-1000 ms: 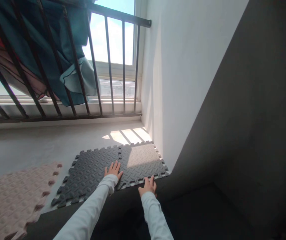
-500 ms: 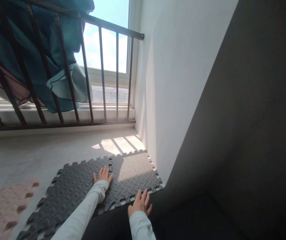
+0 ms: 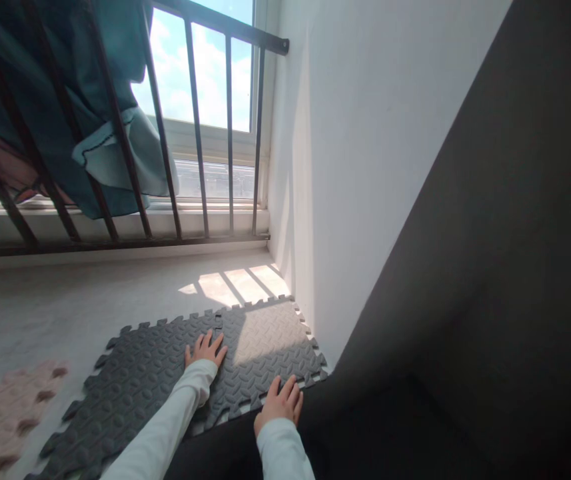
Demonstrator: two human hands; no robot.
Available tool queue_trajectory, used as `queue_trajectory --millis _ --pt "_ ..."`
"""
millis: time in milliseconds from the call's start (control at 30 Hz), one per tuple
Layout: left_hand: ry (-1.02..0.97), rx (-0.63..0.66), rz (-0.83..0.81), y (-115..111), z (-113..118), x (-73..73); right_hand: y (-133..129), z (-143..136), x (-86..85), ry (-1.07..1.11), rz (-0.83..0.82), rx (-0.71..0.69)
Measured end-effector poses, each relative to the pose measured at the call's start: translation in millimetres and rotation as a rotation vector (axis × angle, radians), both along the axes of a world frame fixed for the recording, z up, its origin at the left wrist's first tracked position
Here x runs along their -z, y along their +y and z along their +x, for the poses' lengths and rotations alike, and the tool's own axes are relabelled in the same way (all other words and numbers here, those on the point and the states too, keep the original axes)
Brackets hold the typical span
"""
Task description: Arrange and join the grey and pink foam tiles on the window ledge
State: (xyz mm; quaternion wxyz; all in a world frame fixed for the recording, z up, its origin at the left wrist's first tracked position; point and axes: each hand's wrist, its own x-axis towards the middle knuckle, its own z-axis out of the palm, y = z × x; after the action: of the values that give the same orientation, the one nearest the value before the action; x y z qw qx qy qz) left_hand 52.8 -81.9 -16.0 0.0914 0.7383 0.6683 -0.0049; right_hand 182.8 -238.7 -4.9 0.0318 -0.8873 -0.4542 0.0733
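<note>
Two dark grey foam floor mats with toothed edges lie side by side on the floor, the left mat [image 3: 140, 373] and the right mat [image 3: 270, 340], their teeth meeting along a seam. My left hand [image 3: 206, 350] rests flat on this seam, fingers spread, and covers part of it. At the near edge of the right mat is my right hand [image 3: 280, 403], its fingers stretched out over the teeth. Whether its fingertips press on the foam I cannot tell. Neither hand grasps anything.
A pink foam mat [image 3: 10, 413] lies at the lower left. A white wall [image 3: 345, 167] borders the right mat. Dark metal railings [image 3: 200, 133] cross the window, with blue cloth [image 3: 115, 153] hanging there. The near side is dark.
The upper part of the seam shows less of a gap now. My right hand's fingers lie closer together and have moved slightly up onto the mat's edge. The view has shifted a little.
</note>
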Motion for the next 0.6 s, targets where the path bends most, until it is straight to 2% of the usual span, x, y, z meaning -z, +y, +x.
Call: queue_trajectory --millis 167,367,433,500,600 --pt "0.003 -0.006 0.084 14.9 -0.9 -4.4 -4.5 2.0 0.6 -0.034 0.018 0.007" --pt "0.006 -0.066 -0.033 33.6 3.7 -7.8 -7.4 3.2 -7.4 -0.004 -0.01 0.003" --pt "0.012 -0.026 -0.003 36.3 3.9 -8.0 -5.7 3.0 -6.4 -0.031 -0.021 0.011" --pt "0.017 0.067 0.03 37.6 4.1 -6.6 -3.4 3.1 -2.6 -0.073 -0.027 0.014" --pt "-0.006 0.147 0.047 39.0 6.3 0.2 -0.2 3.5 5.8 -0.124 -0.027 -0.011"
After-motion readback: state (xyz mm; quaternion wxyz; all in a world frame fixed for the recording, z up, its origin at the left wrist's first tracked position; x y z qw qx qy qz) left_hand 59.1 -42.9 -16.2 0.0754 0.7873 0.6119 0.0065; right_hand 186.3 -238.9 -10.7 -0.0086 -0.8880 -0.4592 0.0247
